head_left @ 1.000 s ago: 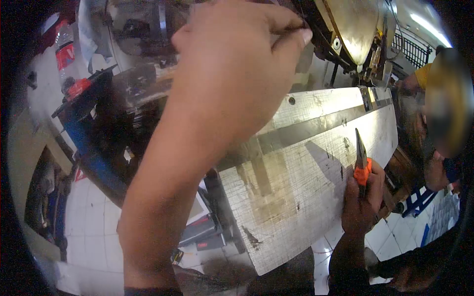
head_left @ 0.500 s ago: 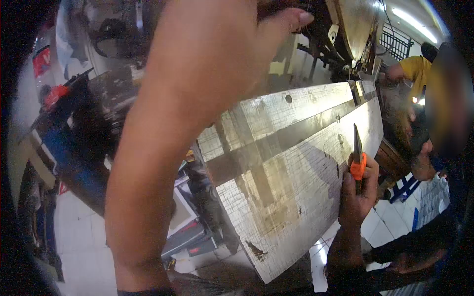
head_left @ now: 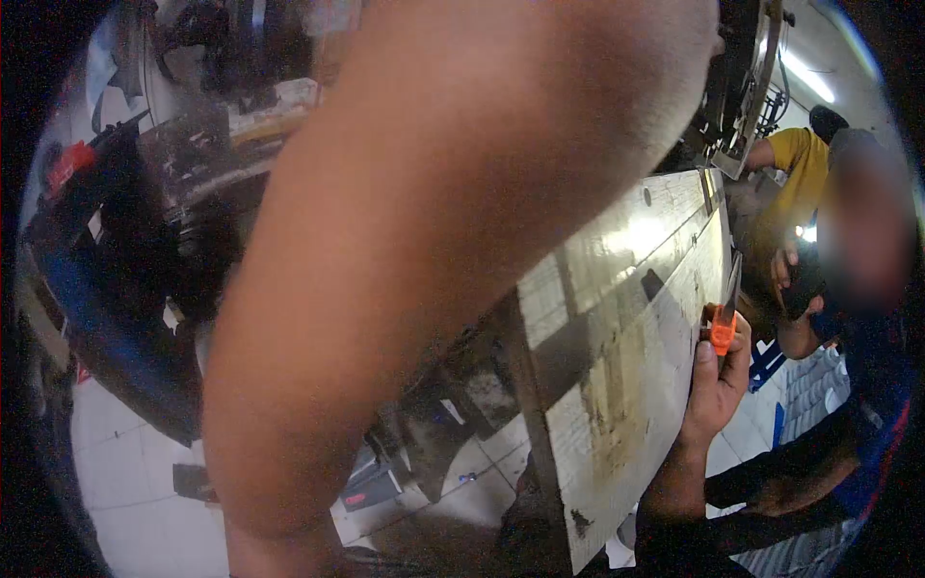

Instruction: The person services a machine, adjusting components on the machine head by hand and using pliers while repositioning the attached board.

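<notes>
Beside the board (head_left: 626,414), the upright right hand (head_left: 718,390) pinches an orange-handled tool (head_left: 723,337); the left arm (head_left: 405,270) is raised, grip unclear.

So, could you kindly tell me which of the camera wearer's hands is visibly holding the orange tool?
The right hand, beside the pale board, grips the orange tool. The left hand is raised near the top, its grasp hidden.

Since half a second ago, the left hand (head_left: 597,67) and its forearm have swung rightward across the view, covering more of the pale board (head_left: 626,376); the thumb (plainly visible before) is lost from sight. The orange-handled tool (head_left: 723,332) in the right hand (head_left: 718,385) now tips rightward, near the board's right edge.
</notes>
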Demonstrator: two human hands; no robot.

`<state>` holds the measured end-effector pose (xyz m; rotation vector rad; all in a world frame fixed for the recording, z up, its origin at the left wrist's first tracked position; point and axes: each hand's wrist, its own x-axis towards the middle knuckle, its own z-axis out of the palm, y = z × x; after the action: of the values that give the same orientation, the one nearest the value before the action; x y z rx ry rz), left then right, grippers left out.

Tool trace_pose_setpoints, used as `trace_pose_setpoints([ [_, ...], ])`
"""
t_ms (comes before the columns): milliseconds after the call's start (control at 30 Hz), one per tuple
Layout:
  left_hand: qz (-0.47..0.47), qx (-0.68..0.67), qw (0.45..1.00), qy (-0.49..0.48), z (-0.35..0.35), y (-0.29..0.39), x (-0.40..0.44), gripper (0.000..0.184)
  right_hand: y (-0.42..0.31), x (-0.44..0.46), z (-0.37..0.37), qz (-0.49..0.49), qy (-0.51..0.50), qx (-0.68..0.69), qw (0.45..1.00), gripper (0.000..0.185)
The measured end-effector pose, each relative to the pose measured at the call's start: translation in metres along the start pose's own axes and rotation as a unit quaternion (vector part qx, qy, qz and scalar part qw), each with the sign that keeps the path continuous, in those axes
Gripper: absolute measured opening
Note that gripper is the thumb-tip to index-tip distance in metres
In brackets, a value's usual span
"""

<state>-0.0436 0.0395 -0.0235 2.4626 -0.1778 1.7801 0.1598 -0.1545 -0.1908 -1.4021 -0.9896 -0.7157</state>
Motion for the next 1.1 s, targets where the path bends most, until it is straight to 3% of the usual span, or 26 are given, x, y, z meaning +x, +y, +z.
trace_pose_setpoints([
  [333,0.009,-0.001,1.000,0.015,-0.007,-0.015,-0.013,0.024,0.001,0.004,0.004,0.042,0.025,0.032,0.998,0.026],
  [1100,0.029,-0.017,0.999,0.010,-0.002,-0.023,-0.020,0.023,-0.002,0.009,0.011,0.023,0.017,0.024,0.999,0.021],
])
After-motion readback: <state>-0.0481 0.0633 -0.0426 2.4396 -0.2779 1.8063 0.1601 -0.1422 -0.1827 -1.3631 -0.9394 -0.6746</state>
